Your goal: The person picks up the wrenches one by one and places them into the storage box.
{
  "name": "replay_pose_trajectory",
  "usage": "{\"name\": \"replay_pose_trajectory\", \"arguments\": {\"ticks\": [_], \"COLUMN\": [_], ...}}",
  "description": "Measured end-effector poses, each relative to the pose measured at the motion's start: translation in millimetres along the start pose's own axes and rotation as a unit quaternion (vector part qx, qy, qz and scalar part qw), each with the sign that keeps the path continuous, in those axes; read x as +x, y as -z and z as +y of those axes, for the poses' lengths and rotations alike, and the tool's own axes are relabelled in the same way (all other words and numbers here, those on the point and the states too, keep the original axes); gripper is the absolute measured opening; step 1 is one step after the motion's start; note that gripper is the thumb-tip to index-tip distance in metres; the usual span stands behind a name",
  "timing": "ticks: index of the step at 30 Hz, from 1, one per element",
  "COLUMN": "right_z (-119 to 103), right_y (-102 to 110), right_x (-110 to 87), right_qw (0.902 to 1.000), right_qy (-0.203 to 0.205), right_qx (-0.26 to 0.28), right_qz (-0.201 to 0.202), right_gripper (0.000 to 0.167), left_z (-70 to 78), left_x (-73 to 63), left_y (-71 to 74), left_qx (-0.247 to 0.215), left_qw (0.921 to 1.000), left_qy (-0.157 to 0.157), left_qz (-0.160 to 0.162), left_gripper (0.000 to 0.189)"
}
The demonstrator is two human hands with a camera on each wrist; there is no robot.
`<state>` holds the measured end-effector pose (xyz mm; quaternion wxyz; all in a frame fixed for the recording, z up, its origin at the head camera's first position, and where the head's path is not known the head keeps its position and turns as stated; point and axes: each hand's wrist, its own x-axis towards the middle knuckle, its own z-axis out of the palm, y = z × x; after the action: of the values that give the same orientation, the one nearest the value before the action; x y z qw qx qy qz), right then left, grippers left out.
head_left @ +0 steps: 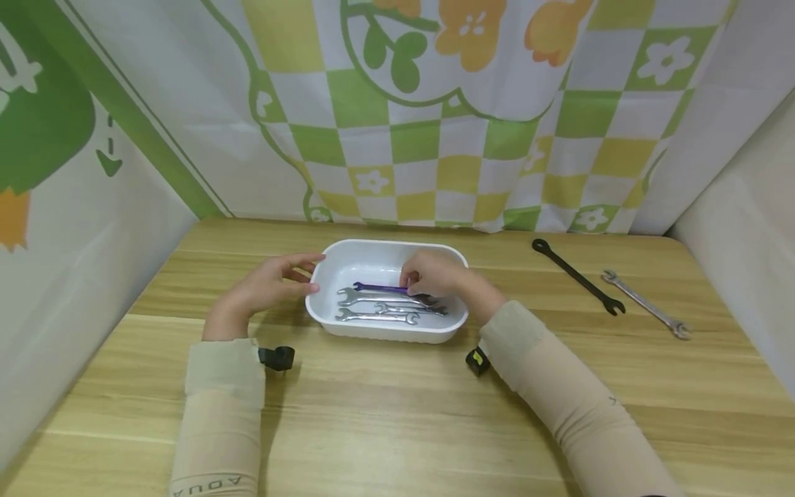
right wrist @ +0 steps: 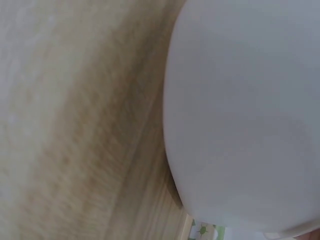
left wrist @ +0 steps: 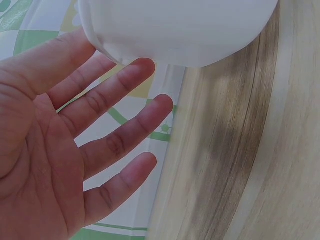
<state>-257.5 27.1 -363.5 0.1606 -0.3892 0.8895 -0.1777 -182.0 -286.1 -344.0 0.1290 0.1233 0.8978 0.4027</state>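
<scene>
A white plastic tray (head_left: pixel 385 333) holds several open-end wrenches lying roughly parallel. At the back of them is a purple wrench (head_left: pixel 371 286), its right end hidden by my right hand (head_left: pixel 433 273), which reaches over the tray's right side and pinches it. In front lie a large silver wrench (head_left: pixel 379 297) and a smaller silver wrench (head_left: pixel 377 317). My left hand (head_left: pixel 263 284) is at the tray's left end, thumb and forefinger at the rim. In the left wrist view its other fingers (left wrist: pixel 125 135) spread loosely beneath the tray wall. The right wrist view shows mostly the tray's outer wall (right wrist: pixel 240 110).
To the right on the wooden table (head_left: pixel 373 414) lie a black wrench (head_left: pixel 577 276) and a silver wrench (head_left: pixel 646 304), both slanted. A patterned green, yellow and white cloth (head_left: pixel 410 152) hangs behind the table's back edge. White walls flank both sides.
</scene>
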Motion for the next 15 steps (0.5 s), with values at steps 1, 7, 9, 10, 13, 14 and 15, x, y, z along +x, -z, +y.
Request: {"name": "replay_pose_trajectory", "arguments": {"ticks": [1,7,9,10,13,14,15], "right_z": [0,0,-1,-2,-3,-4,-5], "right_y": [0,1,2,2,5,7,8], "right_x": [-0.6,-3.0,-4.0,-4.7,-7.7,-9.3,-11.1], "right_qw": [1.0000,0.9999,0.9998,0.9997,0.9993,0.9990,0.9986], "right_qy": [0.000,-0.002,-0.002,-0.002,0.004,0.009,0.012], "right_qx": [0.001,0.002,0.007,0.014,0.029,0.035,0.038], "right_qz": [0.001,0.011,0.016,0.018,0.025,0.029,0.033], "right_gripper": [0.011,0.013,0.014,0.015,0.017,0.017,0.017], "left_z": [0.2,0.3,0.2,0.1,0.0,0.1,0.3], "left_x": [0.4,1.9,1.8,1.8,1.1,0.9,0.7], "left_y": [-0.3,-1.6,-1.5,-1.3,-0.9,-0.8,-0.7], "left_qx": [0.001,0.006,0.007,0.007,0.004,0.002,0.001], "left_qw": [1.0000,1.0000,1.0000,1.0000,1.0000,1.0000,1.0000], "left_qy": [0.000,-0.001,-0.003,-0.004,-0.002,0.000,0.001], "left_qz": [0.001,0.002,0.002,0.002,0.003,0.003,0.003], "left_gripper": [0.062,0.061,0.061,0.061,0.062,0.062,0.062]}}
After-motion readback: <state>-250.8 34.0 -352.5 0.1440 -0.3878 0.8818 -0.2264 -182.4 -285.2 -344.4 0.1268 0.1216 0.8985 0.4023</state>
